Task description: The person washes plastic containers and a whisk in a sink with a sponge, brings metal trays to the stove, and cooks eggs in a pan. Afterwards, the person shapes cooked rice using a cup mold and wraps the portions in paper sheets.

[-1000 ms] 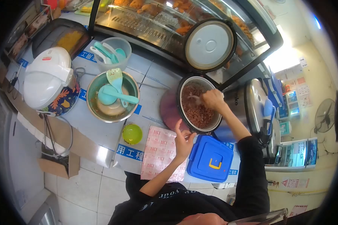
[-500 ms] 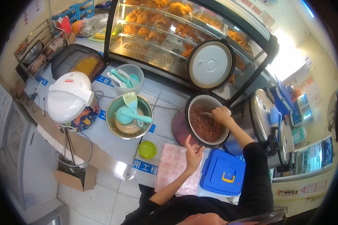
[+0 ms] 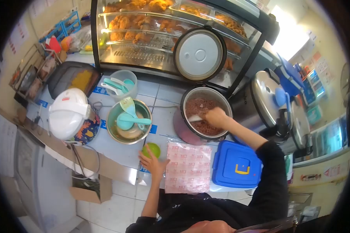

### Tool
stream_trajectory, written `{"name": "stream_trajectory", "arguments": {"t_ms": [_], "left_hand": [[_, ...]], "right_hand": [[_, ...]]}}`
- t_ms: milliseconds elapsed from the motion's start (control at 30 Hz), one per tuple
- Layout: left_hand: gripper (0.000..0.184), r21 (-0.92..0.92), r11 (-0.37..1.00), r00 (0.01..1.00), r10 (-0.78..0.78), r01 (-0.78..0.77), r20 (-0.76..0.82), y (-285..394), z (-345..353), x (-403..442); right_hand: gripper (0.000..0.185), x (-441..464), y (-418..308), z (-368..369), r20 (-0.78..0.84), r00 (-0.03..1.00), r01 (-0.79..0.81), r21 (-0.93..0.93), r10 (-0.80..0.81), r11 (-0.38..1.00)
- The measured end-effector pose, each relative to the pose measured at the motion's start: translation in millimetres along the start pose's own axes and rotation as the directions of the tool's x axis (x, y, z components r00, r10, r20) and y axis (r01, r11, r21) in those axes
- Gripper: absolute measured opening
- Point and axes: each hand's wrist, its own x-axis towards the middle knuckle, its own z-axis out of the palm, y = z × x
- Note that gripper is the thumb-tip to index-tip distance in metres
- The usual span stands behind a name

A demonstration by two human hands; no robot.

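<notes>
Inside the open cooker (image 3: 178,123), reddish-brown rice (image 3: 200,105) fills the pot. My right hand (image 3: 217,117) is closed on the handle of a pale spoon (image 3: 195,118), whose end rests in the rice. My left hand (image 3: 152,162) has its fingers spread at the near side of a small green bowl (image 3: 153,150), touching or almost touching it. Pink printed paper (image 3: 188,167) lies to the right of that hand. Beside the paper is a blue lid (image 3: 235,163) with a yellow handle.
A metal bowl (image 3: 112,132) with turquoise utensils, a clear tub (image 3: 132,90) and a white-lidded cooker (image 3: 68,114) stand left. Behind are the raised cooker lid (image 3: 200,54) and a glass food cabinet (image 3: 144,54). A large steel cooker (image 3: 249,99) stands right.
My left hand has moved left from the cooker's near rim to the green bowl, and its fingers have spread. My right hand still holds the spoon, which now shows more clearly. The view has shifted.
</notes>
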Motion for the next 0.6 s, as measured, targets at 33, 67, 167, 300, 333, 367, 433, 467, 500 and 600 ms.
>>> {"name": "stream_trajectory", "arguments": {"t_ms": [33,67,167,300,333,367,433,467,500,600], "left_hand": [[0.107,0.022,1.000,1.000,0.013,-0.013,-0.012,-5.4,5.4,6.1],[0.107,-0.070,0.994,0.994,0.073,-0.078,-0.075,-10.7,11.5,8.0],[0.106,-0.203,0.958,0.968,0.166,-0.204,-0.189,-22.3,32.9,17.1],[0.103,-0.359,0.909,0.962,0.131,-0.213,-0.238,-19.0,39.8,26.3],[0.103,-0.340,0.914,0.958,0.135,-0.219,-0.253,-19.2,33.5,29.5],[0.100,-0.411,0.889,0.962,0.104,-0.203,-0.251,-14.3,27.4,29.5],[0.099,-0.476,0.863,0.953,0.021,-0.171,-0.304,-5.5,18.3,25.7],[0.098,-0.526,0.829,0.949,0.020,-0.192,-0.314,-2.8,14.2,23.1],[0.095,-0.523,0.824,0.938,0.030,-0.219,-0.345,-6.3,11.1,20.2],[0.080,-0.627,0.740,0.945,0.035,-0.243,-0.325,-2.2,-13.8,9.5]], "right_hand": [[0.034,-5.3,-3.3,-4.2,-0.018,1.000,-0.006,0.020,0.006,1.000],[0.038,-17.8,-3.2,-8.0,0.000,1.000,0.014,0.047,-0.014,0.999],[0.042,-27.7,15.8,-15.4,0.050,0.998,0.022,0.103,-0.027,0.994],[0.017,-17.0,15.9,-7.4,-0.308,0.934,-0.128,0.176,0.179,0.976],[0.015,-20.2,7.5,0.8,-0.195,0.978,-0.046,0.173,0.080,0.984],[0.013,-22.5,3.5,6.0,-0.082,0.996,0.042,0.166,-0.029,0.985],[0.021,-32.6,8.0,-8.4,-0.103,0.992,0.074,0.052,-0.068,0.996],[0.019,-38.6,13.0,-23.0,-0.186,0.982,0.059,0.093,-0.041,0.994],[0.031,-39.8,18.7,-36.0,-0.119,0.992,0.046,0.071,-0.038,0.996],[0.031,-23.9,30.6,-34.9,-0.210,0.971,-0.079,0.180,0.117,0.980]]}}
